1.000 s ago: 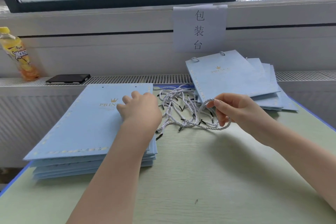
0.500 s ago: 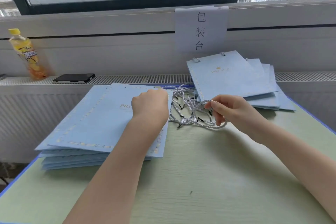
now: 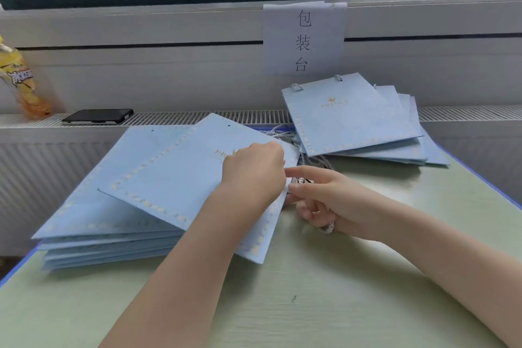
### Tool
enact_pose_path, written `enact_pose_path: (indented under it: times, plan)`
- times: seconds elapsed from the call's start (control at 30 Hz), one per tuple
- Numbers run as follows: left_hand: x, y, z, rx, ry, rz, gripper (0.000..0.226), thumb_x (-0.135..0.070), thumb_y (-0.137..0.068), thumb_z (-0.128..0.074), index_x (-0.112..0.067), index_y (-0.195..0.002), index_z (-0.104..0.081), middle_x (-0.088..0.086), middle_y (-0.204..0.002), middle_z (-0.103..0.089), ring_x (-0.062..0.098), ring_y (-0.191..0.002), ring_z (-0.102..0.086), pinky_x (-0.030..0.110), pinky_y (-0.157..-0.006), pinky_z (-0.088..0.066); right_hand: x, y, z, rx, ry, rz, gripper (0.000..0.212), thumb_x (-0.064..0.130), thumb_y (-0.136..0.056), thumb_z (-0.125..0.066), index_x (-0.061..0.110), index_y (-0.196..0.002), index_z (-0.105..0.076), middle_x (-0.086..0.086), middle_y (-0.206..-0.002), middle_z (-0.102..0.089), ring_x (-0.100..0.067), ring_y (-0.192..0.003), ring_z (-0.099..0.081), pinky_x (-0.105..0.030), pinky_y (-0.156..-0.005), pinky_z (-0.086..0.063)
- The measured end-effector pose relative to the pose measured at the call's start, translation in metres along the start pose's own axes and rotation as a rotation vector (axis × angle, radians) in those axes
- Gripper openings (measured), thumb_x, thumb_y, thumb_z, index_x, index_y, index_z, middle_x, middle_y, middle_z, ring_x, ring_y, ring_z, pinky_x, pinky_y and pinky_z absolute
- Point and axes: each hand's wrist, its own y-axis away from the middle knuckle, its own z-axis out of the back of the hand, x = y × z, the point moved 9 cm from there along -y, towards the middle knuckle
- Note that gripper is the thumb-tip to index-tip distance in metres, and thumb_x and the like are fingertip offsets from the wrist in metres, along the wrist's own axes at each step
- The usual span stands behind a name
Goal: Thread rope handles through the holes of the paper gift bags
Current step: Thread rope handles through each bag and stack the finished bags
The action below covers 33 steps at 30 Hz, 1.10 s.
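A flat light blue gift bag (image 3: 180, 175) lies skewed across the top of a stack of flat blue bags (image 3: 93, 223) on the left of the table. My left hand (image 3: 255, 175) grips that top bag near its right edge. My right hand (image 3: 322, 200) touches the bag's right edge with the forefinger stretched out, and a grey-white rope handle (image 3: 327, 227) is held in its curled fingers. The pile of loose rope handles (image 3: 313, 161) is mostly hidden behind the bag and my hands.
A fanned pile of blue bags with rope handles fitted (image 3: 356, 121) lies at the back right. A black phone (image 3: 97, 116) and a yellow drink bottle (image 3: 21, 79) stand on the radiator ledge. A paper sign (image 3: 303, 39) hangs on the wall. The green table (image 3: 310, 305) has a blue edge.
My left hand has dragged the top bag off the stack to the right, turning it. My right hand has come left with the rope handle and now meets the bag's edge.
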Motion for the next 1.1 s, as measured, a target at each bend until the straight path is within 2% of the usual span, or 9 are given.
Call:
enact_pose_path:
  times: [0.17,0.27,0.4,0.53,0.6,0.7,0.83,1.0,1.1]
  plan:
    - [0.010,-0.001,0.008,-0.054,0.024,0.100,0.026,-0.025,-0.099,-0.034,-0.019,-0.115,-0.055,0.004,-0.114,-0.059,0.027,-0.102,-0.054,0.031,-0.074,-0.031,0.005,-0.001,0.001,0.003,-0.010,0.063,0.027,0.003,-0.095,-0.049,0.003,-0.119,-0.061,0.008,-0.052,-0.042,-0.003,-0.042,-0.035,-0.012,-0.037,-0.023]
    - [0.034,0.000,0.019,-0.107,0.083,0.228,0.026,-0.028,-0.100,-0.034,-0.019,-0.115,-0.054,0.004,-0.120,-0.057,0.029,-0.106,-0.053,0.031,-0.077,-0.029,0.010,0.001,0.008,-0.075,0.017,0.109,0.021,0.000,-0.093,-0.051,0.001,-0.110,-0.064,0.008,-0.049,-0.041,-0.003,-0.041,-0.034,-0.014,-0.038,-0.022]
    - [0.078,0.007,0.035,-0.180,0.126,0.389,0.027,-0.030,-0.099,-0.036,-0.015,-0.114,-0.054,0.011,-0.119,-0.057,0.035,-0.108,-0.052,0.034,-0.078,-0.028,0.013,0.002,0.023,-0.224,0.038,0.138,0.014,0.016,-0.093,-0.058,0.004,-0.096,-0.066,0.003,-0.059,-0.048,-0.005,-0.044,-0.040,-0.014,-0.039,-0.025]
    - [0.098,0.010,0.036,-0.202,0.208,0.455,0.024,-0.028,-0.097,-0.039,-0.012,-0.105,-0.055,0.012,-0.105,-0.059,0.035,-0.095,-0.051,0.035,-0.078,-0.033,0.004,-0.003,0.031,-0.264,-0.025,0.099,0.004,0.003,-0.093,-0.054,0.004,-0.092,-0.057,-0.004,-0.066,-0.051,-0.007,-0.045,-0.043,-0.015,-0.036,-0.030]
    - [0.103,0.009,0.042,-0.268,0.352,0.450,0.021,-0.026,-0.094,-0.043,-0.016,-0.103,-0.059,0.008,-0.100,-0.061,0.033,-0.090,-0.053,0.035,-0.076,-0.038,0.003,-0.004,0.031,-0.221,-0.114,0.076,0.013,-0.002,-0.095,-0.045,0.003,-0.091,-0.056,-0.001,-0.055,-0.044,-0.005,-0.039,-0.033,-0.013,-0.034,-0.022]
    - [0.106,0.007,0.057,-0.371,0.836,0.387,0.017,-0.020,-0.092,-0.048,-0.019,-0.089,-0.064,0.002,-0.091,-0.068,0.020,-0.079,-0.059,0.028,-0.067,-0.043,0.009,0.000,0.038,-0.186,-0.197,0.013,0.013,-0.003,-0.095,-0.039,0.004,-0.091,-0.048,0.006,-0.042,-0.034,-0.002,-0.033,-0.025,-0.012,-0.032,-0.018]
    - [0.119,0.018,0.064,-0.397,1.196,0.430,0.023,-0.017,-0.093,-0.046,-0.025,-0.080,-0.064,-0.006,-0.086,-0.070,0.012,-0.083,-0.063,0.031,-0.079,-0.048,0.018,0.004,0.055,-0.265,-0.037,-0.028,0.028,0.000,-0.092,-0.036,0.014,-0.068,-0.035,0.004,-0.039,-0.027,-0.004,-0.027,-0.021,-0.013,-0.029,-0.013]
    - [0.122,0.012,0.041,-0.196,1.303,0.504,0.009,-0.022,-0.094,-0.052,-0.019,-0.090,-0.060,0.003,-0.091,-0.066,0.019,-0.086,-0.061,0.032,-0.076,-0.047,0.032,0.009,0.110,-0.527,0.294,-0.092,0.046,0.006,-0.093,-0.045,0.017,-0.048,-0.050,0.005,-0.028,-0.041,-0.008,-0.028,-0.043,-0.014,-0.037,-0.030]
    - [0.109,0.007,0.013,-0.024,1.202,0.531,0.008,-0.019,-0.093,-0.055,-0.011,-0.091,-0.055,0.013,-0.094,-0.056,0.025,-0.083,-0.056,0.032,-0.071,-0.051,0.032,0.016,0.120,-0.527,0.236,-0.108,0.046,0.006,-0.089,-0.045,0.010,-0.044,-0.045,0.001,-0.032,-0.034,-0.010,-0.025,-0.030,-0.015,-0.034,-0.026]
